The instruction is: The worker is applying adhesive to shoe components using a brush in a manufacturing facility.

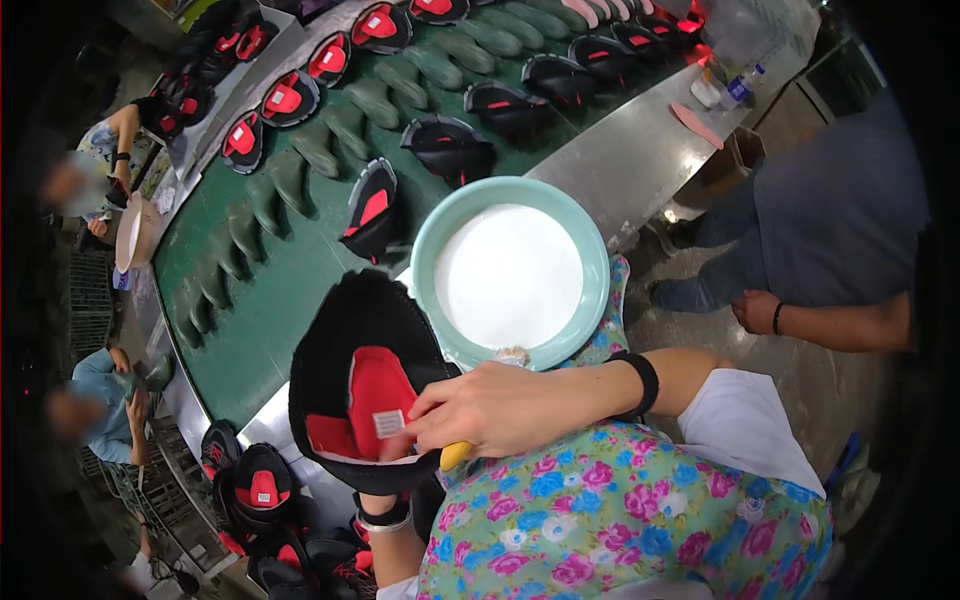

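Observation:
A black shoe upper with red lining and a white label is held up in front of me. My left hand is behind it, its fingers hidden; only the wrist with a silver bangle shows beneath. My right hand is closed over the upper's near right edge, its fingertips by the label. From under that hand sticks the yellow end of a handle; the rest of the tool is covered. Just beyond, a pale green basin holds white liquid, with a small tan, bristly-looking thing at its near rim.
On a green conveyor belt stand rows of dark green lasts and black-and-red uppers. More uppers are piled at lower left. A metal ledge runs along the right. One person stands at right; others work at left.

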The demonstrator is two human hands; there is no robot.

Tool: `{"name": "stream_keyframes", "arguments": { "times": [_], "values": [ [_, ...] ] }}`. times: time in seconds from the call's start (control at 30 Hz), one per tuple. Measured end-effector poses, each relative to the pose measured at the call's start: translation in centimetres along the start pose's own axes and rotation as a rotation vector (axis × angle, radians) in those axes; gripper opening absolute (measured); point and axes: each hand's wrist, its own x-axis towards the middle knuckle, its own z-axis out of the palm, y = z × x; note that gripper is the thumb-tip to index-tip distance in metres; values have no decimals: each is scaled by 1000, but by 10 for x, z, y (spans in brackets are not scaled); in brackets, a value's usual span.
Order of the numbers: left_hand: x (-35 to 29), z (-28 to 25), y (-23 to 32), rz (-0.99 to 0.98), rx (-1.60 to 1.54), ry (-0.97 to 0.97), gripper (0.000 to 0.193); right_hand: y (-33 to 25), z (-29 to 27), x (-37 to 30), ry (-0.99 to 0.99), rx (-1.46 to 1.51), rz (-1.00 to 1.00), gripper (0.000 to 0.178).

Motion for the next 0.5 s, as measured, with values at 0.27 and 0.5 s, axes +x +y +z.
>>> {"name": "stream_keyframes", "arguments": {
  "times": [0.27, 0.5],
  "values": [
    [-5, 16, -12, -255, -402, 143, 47, 68, -37, -54, 732, -195, 595, 24],
    [-19, 26, -15, -355, -481, -182, 46, 151, -10, -100, 710, -252, 819, 20]
  ]
}}
